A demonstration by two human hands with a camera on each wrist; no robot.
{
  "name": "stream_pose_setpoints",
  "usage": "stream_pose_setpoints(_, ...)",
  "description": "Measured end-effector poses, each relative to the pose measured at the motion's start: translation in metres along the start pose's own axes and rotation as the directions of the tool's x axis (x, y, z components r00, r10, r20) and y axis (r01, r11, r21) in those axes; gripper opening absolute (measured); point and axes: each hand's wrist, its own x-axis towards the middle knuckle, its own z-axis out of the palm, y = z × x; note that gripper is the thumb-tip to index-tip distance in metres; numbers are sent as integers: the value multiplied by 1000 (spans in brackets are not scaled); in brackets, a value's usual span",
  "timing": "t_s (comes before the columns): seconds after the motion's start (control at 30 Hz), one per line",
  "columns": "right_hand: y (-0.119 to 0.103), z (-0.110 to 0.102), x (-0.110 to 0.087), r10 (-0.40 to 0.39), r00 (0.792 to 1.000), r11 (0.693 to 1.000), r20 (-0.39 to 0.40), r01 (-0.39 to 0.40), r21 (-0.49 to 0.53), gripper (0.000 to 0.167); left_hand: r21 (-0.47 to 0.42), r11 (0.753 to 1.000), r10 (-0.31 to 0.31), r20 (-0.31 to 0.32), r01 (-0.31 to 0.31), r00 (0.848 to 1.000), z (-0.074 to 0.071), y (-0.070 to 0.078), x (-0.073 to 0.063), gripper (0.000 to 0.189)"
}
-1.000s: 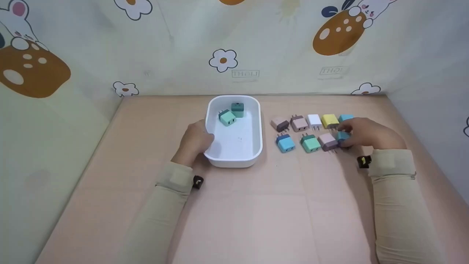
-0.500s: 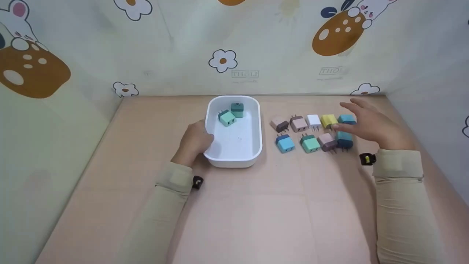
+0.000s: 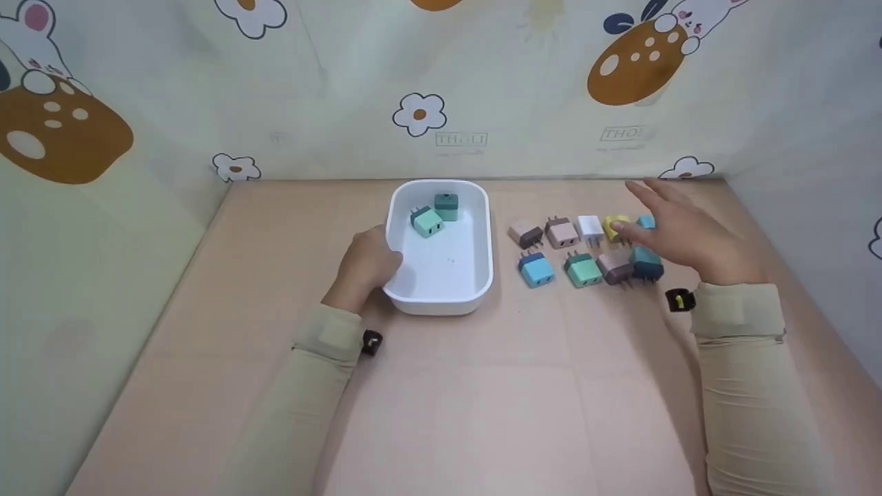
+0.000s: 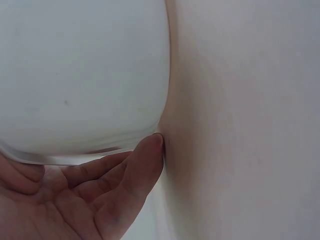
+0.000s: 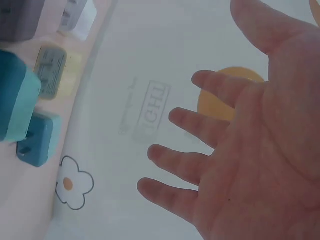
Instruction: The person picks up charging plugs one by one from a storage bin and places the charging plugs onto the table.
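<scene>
My left hand grips the left wall of a white plastic tub, its thumb over the rim in the head view. Inside the tub, toward its far end, lie two green plug adapters, one light green and one darker on top. Over the right end of a group of plug adapters hovers my right hand, fingers spread and holding nothing. Beneath or beside it are a yellow adapter, a teal and navy one and a light blue one, partly covered.
More adapters lie between tub and right hand: beige-brown, pink, white, blue, green and mauve. A patterned sheet stands behind the pink tabletop.
My right hand has let go of the teal and navy adapter, risen with fingers spreading, then shifted slightly left. The left hand and tub have stayed put.
</scene>
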Motion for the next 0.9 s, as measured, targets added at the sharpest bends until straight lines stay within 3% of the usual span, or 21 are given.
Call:
stream_pose_setpoints(0.43, -29, 3, -5, -101, 995, 993, -17, 99, -67, 87, -12, 1000, -3, 6, 3, 1000, 0, 0, 1, 52)
stream_pose_setpoints(0.63, -41, 4, -8, -114, 993, 992, -21, 113, -58, 84, -10, 1000, 20, -2, -20, 1000, 0, -1, 0, 51)
stream_pose_setpoints(0.9, -58, 7, -12, -154, 988, 986, -18, 153, -67, 81, -15, 1000, 0, 11, 0, 1000, 0, -1, 1, 53)
